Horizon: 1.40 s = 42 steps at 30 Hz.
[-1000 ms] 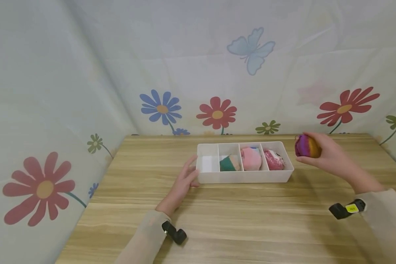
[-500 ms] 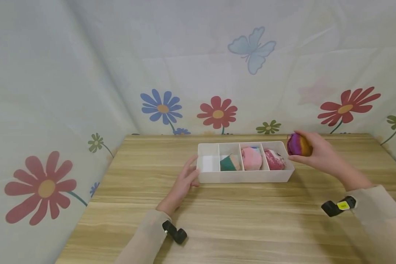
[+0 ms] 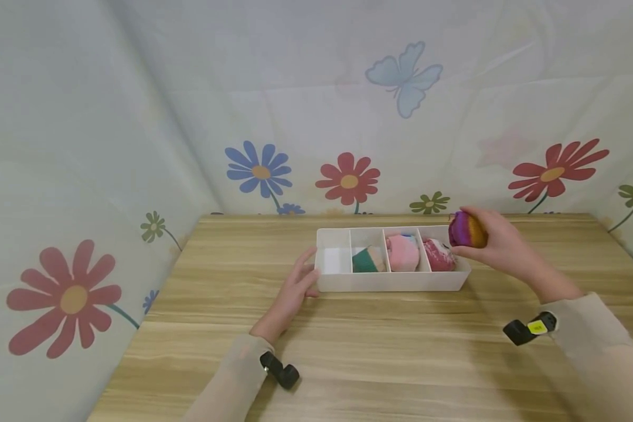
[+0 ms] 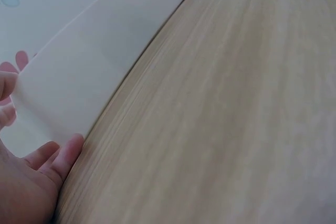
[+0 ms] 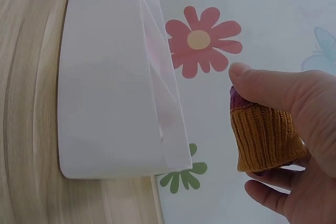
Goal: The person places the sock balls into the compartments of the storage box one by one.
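Observation:
A rolled-up sock [image 3: 468,229], purple and mustard with a ribbed knit, is held by my right hand [image 3: 498,246] above the right end of a white divided box [image 3: 390,283]. Thumb and fingers pinch the sock [image 5: 265,137] from either side in the right wrist view. My left hand [image 3: 292,290] touches the box's left end with fairly straight fingers. Inside the box, the second compartment from the left holds a green and beige sock [image 3: 366,261]. Beside it are a pink sock [image 3: 402,253] and, at the far right, a dark red and white sock [image 3: 439,255]. The leftmost compartment shows its bare floor.
The box stands on a wood-grain table [image 3: 390,351], towards its back edge. Behind and to the left hangs a pale cloth [image 3: 295,70] printed with flowers and a butterfly. A black wrist device [image 3: 279,370] is on the left sleeve, another device [image 3: 530,328] on the right.
My right hand has moved left with the sock, from beside the box to over its right end. The left hand and the box have stayed in place.

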Available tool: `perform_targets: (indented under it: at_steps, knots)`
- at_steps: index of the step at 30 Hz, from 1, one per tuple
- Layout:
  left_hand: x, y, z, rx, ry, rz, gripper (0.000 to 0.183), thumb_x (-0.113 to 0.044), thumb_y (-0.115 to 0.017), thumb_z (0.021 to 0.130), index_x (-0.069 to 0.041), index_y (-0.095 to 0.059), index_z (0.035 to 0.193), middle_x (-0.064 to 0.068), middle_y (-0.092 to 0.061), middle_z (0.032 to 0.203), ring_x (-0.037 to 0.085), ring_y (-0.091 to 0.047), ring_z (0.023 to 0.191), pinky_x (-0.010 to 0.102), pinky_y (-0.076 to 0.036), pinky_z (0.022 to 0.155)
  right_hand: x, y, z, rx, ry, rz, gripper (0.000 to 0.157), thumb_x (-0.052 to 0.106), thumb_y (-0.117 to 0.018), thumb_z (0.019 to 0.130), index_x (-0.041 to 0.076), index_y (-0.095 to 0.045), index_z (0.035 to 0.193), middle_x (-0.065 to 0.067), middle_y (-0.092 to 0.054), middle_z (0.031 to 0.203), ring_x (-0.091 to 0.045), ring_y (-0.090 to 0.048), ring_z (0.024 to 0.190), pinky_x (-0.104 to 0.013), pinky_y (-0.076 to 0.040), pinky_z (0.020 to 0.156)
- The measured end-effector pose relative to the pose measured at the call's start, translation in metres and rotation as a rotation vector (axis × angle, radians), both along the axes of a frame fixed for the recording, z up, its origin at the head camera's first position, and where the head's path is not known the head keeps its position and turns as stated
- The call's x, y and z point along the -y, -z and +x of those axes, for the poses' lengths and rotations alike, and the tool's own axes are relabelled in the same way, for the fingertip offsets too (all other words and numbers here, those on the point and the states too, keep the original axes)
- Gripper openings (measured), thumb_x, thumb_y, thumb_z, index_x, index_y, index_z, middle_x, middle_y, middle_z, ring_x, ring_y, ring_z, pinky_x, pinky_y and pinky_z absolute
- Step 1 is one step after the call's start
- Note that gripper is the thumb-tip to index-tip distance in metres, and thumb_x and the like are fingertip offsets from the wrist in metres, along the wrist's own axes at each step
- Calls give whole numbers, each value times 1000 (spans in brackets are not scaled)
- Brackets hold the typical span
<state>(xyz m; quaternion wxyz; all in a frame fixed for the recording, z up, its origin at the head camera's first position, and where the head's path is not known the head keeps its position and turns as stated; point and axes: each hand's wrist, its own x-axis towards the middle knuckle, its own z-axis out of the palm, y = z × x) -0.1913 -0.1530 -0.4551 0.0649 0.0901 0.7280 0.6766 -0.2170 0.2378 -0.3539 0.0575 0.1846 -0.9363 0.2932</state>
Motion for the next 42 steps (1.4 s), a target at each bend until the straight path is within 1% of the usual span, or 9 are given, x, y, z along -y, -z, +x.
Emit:
perform_targets:
  at_steps: [3,5,11,17,22,25,29,35,42]
  knots:
    - [4,13,-6,-1,-16,-3,52,-28,-46,99,-22,-26,146,18,-40,132,28,-51,104,43,-50,78,6,0,-2,12,-11,-2,83,31,-77,77,-1,-32,139,-27,-40,125,-45,-42,106,-58,-49,75]
    - [4,14,-6,-13,-26,-7,53,-29,-47,98,-22,-26,146,18,-41,132,28,-51,103,40,-51,75,11,1,-3,21,-17,-4,83,31,-77,77,0,-31,139,-27,-40,126,-45,-42,106,-58,-49,75]
    - [4,15,-7,-9,-9,2,51,-27,-45,99,-25,-26,146,20,-39,134,28,-51,104,40,-50,77,22,3,-5,50,-26,-20,83,29,-77,77,2,-31,140,-24,-40,127,-42,-43,107,-55,-50,76]
    - [2,9,-4,15,8,9,53,-23,-44,100,-19,-22,148,25,-35,137,30,-49,105,48,-47,81,33,4,-4,58,-64,-18,83,33,-75,78,1,-30,141,-26,-39,127,-42,-43,106,-55,-49,78]
    - [0,-8,4,16,26,16,52,-16,-41,100,-13,-20,148,29,-33,137,34,-47,107,56,-44,84,41,4,-5,51,-71,-24,81,29,-76,78,1,-31,140,-25,-39,129,-42,-43,108,-55,-50,77]
    - [-2,-15,9,4,30,6,52,-18,-41,100,-12,-20,147,29,-33,137,34,-47,108,55,-44,84,46,5,-6,36,-87,-25,80,28,-76,78,2,-33,139,-25,-39,130,-41,-43,108,-55,-50,76]
    - [-2,-17,11,-2,27,0,53,-21,-41,101,-13,-20,148,29,-32,137,33,-46,111,55,-44,84,53,7,-8,20,-108,-22,77,29,-76,78,3,-35,138,-23,-41,126,-39,-44,105,-53,-51,75]
    - [-1,-14,10,-9,31,4,52,-19,-40,101,-12,-19,148,30,-32,137,32,-46,110,54,-45,84,63,8,-10,19,-130,-32,76,27,-77,78,3,-36,137,-20,-44,121,-37,-46,103,-51,-52,74]
    - [-2,-15,10,1,31,9,51,-18,-40,101,-14,-20,148,28,-33,137,32,-47,108,54,-45,84,73,10,-12,26,-148,-41,75,22,-77,77,4,-35,138,-20,-44,123,-37,-45,104,-50,-52,75]
